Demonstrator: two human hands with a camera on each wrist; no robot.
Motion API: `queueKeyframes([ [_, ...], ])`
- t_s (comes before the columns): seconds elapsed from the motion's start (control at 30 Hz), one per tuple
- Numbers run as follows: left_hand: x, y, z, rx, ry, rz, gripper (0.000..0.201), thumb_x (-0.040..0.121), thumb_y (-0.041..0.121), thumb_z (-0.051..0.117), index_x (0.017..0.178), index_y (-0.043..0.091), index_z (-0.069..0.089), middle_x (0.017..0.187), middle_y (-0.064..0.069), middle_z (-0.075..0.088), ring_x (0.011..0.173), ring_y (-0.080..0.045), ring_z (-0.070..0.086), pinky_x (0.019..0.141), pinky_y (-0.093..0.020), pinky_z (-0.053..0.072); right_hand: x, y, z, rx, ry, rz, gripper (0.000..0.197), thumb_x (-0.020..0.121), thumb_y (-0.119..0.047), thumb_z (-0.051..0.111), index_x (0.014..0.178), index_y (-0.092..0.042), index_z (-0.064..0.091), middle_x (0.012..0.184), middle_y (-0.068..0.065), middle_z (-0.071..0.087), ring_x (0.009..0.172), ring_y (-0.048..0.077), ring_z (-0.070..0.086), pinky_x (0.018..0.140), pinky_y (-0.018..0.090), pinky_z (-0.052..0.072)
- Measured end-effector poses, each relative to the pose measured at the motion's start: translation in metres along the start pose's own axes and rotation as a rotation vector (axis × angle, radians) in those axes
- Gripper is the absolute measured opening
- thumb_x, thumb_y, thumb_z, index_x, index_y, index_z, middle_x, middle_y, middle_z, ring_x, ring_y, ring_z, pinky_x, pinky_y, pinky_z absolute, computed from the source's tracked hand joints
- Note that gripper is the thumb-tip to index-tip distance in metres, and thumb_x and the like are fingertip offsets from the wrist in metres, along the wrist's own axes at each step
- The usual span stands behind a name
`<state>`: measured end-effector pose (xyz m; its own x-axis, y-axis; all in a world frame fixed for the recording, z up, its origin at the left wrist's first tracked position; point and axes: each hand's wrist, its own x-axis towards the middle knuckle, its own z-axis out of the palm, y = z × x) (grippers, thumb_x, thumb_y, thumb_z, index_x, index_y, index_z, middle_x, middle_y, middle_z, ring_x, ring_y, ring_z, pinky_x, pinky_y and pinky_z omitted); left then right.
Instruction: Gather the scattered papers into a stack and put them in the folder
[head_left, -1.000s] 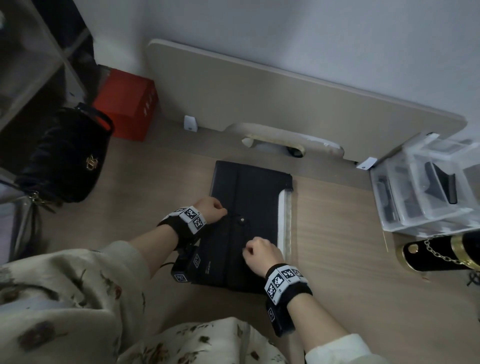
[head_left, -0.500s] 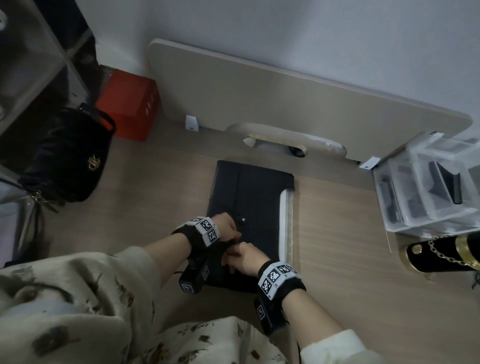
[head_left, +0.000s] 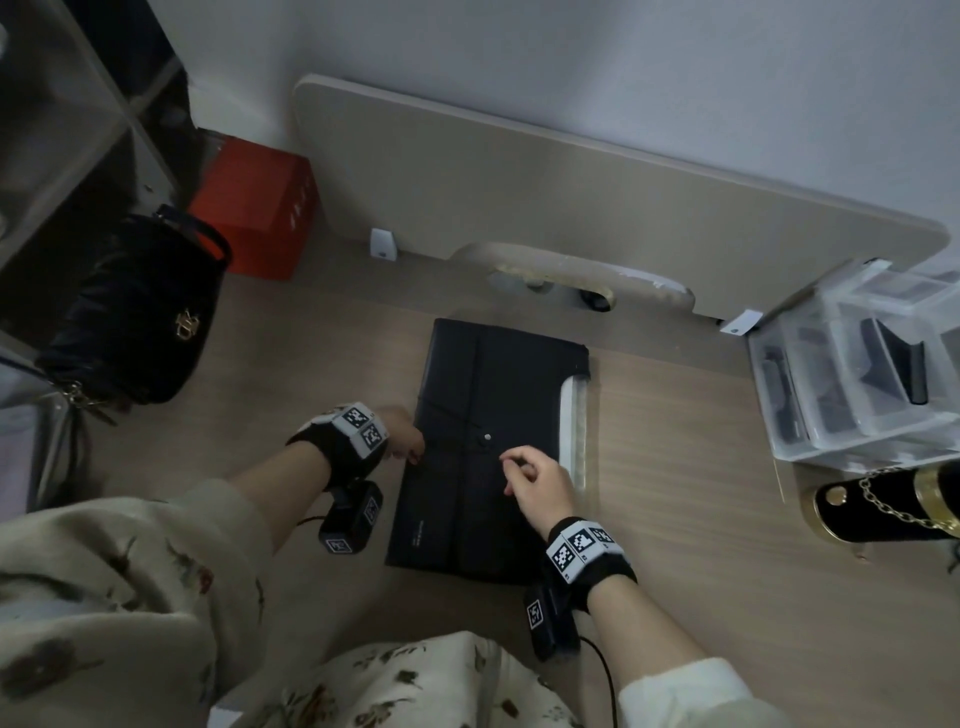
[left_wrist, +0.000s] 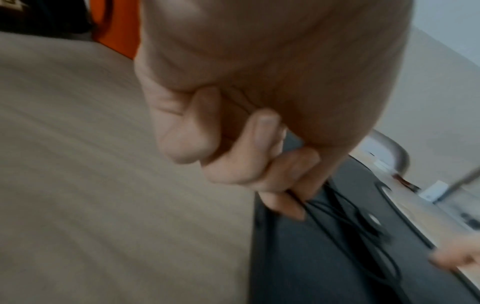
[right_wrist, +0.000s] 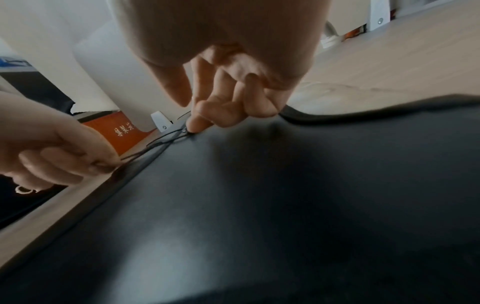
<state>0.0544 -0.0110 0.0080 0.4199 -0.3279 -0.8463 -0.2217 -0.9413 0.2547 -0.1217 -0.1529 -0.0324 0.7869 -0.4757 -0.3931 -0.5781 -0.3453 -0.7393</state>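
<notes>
A black folder (head_left: 498, 374) lies flat on the wooden surface, flap down, with a round button (head_left: 487, 438) at its middle. A pale strip (head_left: 571, 431) runs along its right edge; I cannot tell if it is paper. At the folder's left edge my left hand (head_left: 408, 439) pinches the thin black closure string (right_wrist: 155, 144), which runs taut to the button (left_wrist: 374, 221). The string (left_wrist: 337, 209) loops around the button. My right hand (head_left: 519, 467) is just right of the button, fingers curled and holding nothing. One fingertip (right_wrist: 197, 123) touches the folder (right_wrist: 259, 205).
A black handbag (head_left: 135, 312) and a red box (head_left: 254, 208) stand at the left. A beige board (head_left: 519, 182) leans on the wall behind. Clear plastic drawers (head_left: 852, 374) and a black-and-gold chained bag (head_left: 883, 499) sit at the right.
Half a second ago both hands met at the button. The left hand has since drawn the string out to the folder's left edge, and the right hand has moved right, off the string.
</notes>
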Motion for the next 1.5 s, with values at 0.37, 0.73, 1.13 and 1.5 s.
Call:
queueKeyframes([
  [0.37, 0.014, -0.026, -0.025, -0.568, 0.338, -0.099, 0.022, 0.092, 0.014, 0.05, 0.074, 0.007, 0.061, 0.066, -0.003, 0.051, 0.053, -0.015, 0.042, 0.045, -0.022, 0.031, 0.019, -0.018, 0.011, -0.298, 0.024, -0.247, 0.023, 0.094, -0.032, 0.053, 0.114, -0.033, 0.064, 0.096, -0.021, 0.051, 0.085, 0.002, 0.049, 0.066, 0.022, 0.041],
  [0.73, 0.018, -0.016, -0.031, -1.211, 0.283, 0.016, 0.027, 0.089, 0.022, 0.05, 0.062, 0.019, 0.049, 0.05, 0.006, 0.042, 0.037, -0.008, 0.034, 0.041, -0.018, 0.022, 0.046, -0.042, 0.02, -0.489, -0.044, -0.171, 0.015, 0.091, -0.033, 0.058, 0.099, -0.023, 0.064, 0.1, -0.008, 0.056, 0.095, 0.015, 0.058, 0.069, 0.028, 0.045],
  [1.13, 0.023, -0.011, -0.012, -1.007, 0.311, 0.137, 0.015, 0.095, 0.025, 0.046, 0.102, 0.014, 0.054, 0.072, -0.001, 0.052, 0.054, -0.014, 0.043, 0.046, -0.022, 0.027, 0.07, -0.04, 0.002, -0.385, -0.009, 0.161, 0.013, 0.09, -0.036, 0.052, 0.093, -0.027, 0.061, 0.096, -0.003, 0.067, 0.089, 0.022, 0.064, 0.073, 0.029, 0.049],
  [1.5, 0.03, -0.003, 0.006, -0.813, 0.261, 0.112, 0.01, 0.097, 0.022, 0.044, 0.096, 0.017, 0.052, 0.071, 0.002, 0.055, 0.054, -0.013, 0.044, 0.045, -0.021, 0.025, 0.042, -0.007, -0.022, -0.215, 0.127, 0.222, 0.015, 0.094, -0.029, 0.05, 0.089, -0.016, 0.056, 0.071, -0.002, 0.058, 0.066, 0.017, 0.055, 0.053, 0.026, 0.038],
])
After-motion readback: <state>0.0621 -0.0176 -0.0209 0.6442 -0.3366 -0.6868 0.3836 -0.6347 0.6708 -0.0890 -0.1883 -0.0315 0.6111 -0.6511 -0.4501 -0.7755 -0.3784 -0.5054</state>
